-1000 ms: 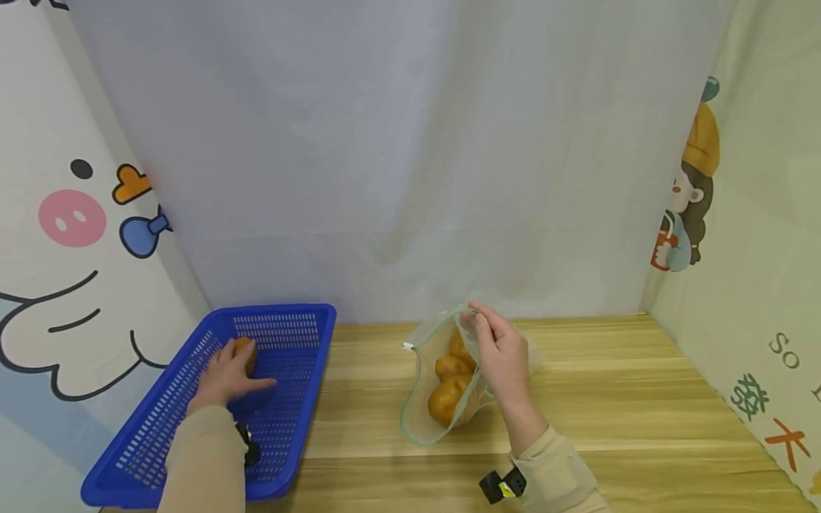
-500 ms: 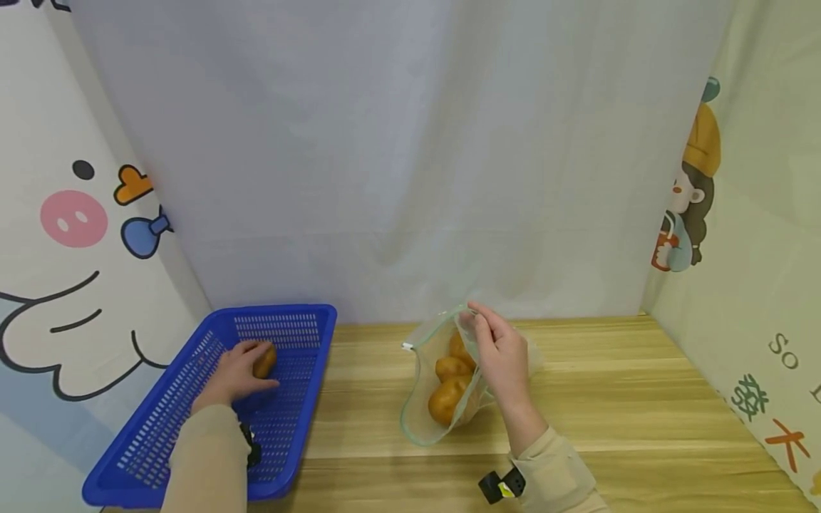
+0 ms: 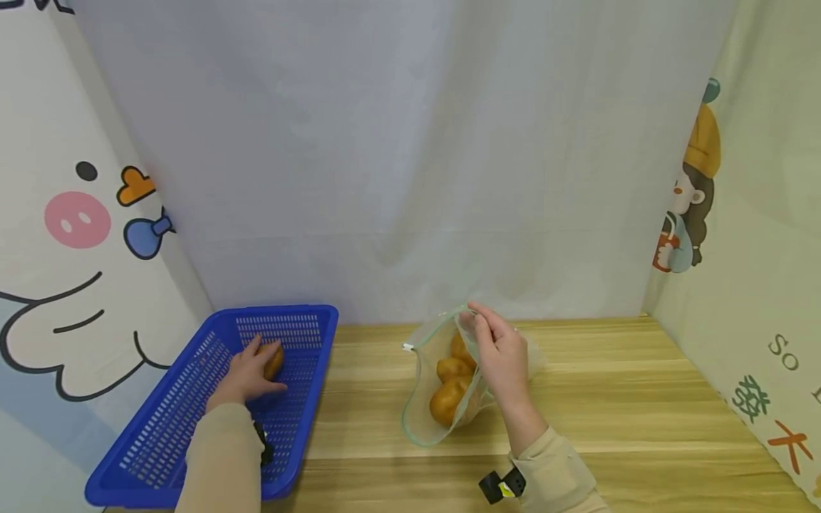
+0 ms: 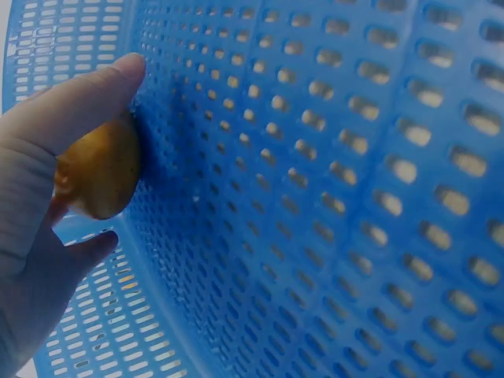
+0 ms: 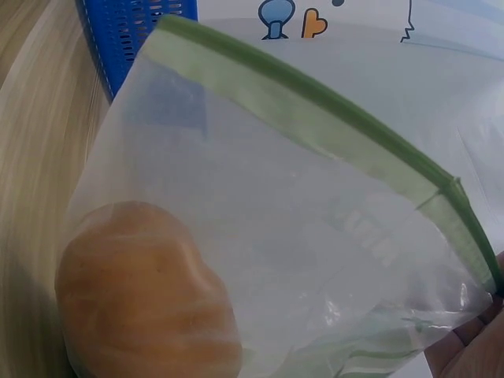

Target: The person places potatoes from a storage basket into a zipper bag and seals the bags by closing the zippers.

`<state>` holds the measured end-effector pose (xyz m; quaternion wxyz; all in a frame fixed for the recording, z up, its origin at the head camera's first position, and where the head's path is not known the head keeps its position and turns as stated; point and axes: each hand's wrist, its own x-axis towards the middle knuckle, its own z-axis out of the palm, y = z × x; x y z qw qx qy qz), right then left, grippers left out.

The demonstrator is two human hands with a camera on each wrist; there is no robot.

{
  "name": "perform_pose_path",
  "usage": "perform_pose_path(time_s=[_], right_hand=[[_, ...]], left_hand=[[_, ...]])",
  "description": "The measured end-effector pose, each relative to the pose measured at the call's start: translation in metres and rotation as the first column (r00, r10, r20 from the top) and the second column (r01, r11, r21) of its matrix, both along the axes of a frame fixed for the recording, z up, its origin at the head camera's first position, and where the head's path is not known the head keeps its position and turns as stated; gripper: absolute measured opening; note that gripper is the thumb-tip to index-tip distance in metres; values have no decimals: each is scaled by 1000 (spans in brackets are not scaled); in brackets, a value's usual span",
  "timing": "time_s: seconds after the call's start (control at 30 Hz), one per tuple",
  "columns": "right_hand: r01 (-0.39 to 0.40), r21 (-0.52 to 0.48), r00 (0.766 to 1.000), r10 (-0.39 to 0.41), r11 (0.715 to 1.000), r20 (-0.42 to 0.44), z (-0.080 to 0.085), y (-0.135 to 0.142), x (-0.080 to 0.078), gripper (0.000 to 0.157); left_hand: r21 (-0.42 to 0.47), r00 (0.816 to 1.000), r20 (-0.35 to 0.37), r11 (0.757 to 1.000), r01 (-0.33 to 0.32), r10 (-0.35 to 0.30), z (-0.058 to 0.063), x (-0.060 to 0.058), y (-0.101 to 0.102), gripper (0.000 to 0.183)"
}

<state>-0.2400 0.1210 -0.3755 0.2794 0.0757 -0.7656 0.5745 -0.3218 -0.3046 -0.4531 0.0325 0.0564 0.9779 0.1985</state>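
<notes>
Inside the blue basket point(image 3: 291, 420), my left hand point(image 3: 246, 374) lies over a brown potato point(image 3: 274, 360) near the far end. Its fingers are spread and the thumb stands apart. In the left wrist view that potato point(image 4: 106, 177) shows between the finger and the thumb, close to the basket's perforated surface. My right hand point(image 3: 503, 356) pinches the rim of a clear zip bag point(image 3: 420, 406) with a green edge, its mouth held open. Several potatoes point(image 3: 449, 402) sit in the bag; one potato point(image 5: 146, 291) shows through its side in the right wrist view.
The basket stands on the left of the wooden table point(image 3: 609, 406), with the bag to its right. A white slider point(image 3: 408, 347) sits at the bag's left edge. A grey curtain point(image 3: 398, 178) hangs behind, and printed cloths flank both sides.
My left hand has shifted right inside the basket, and the potato under it has moved right too. Its fingers have spread more. The right hand and bag stay still.
</notes>
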Motion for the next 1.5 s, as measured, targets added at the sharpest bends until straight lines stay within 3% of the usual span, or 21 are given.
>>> perform_pose_path(time_s=[0.2, 0.7, 0.93, 1.1, 1.27, 1.5], right_hand=[[-10, -11, 1000, 10, 1000, 0, 0, -1, -1, 30], [-25, -20, 1000, 25, 999, 6, -1, -2, 1, 31], [-32, -20, 999, 32, 999, 9, -1, -1, 2, 32], [-40, -22, 999, 40, 999, 17, -1, 0, 2, 32], [-34, -28, 999, 34, 999, 14, -1, 0, 1, 32], [-39, -31, 999, 39, 999, 13, -1, 0, 1, 32]], left_hand=[[-4, 1000, 23, 1000, -20, 20, -2, 0, 7, 98], [36, 999, 18, 999, -29, 28, -5, -9, 32, 79], [92, 989, -148, 995, 37, -23, -2, -16, 34, 63], [171, 968, -251, 984, 40, 5, 10, -19, 37, 54], [224, 953, -304, 973, 57, 14, 29, -20, 40, 54], [224, 936, -346, 963, 151, -66, 63, -18, 50, 52]])
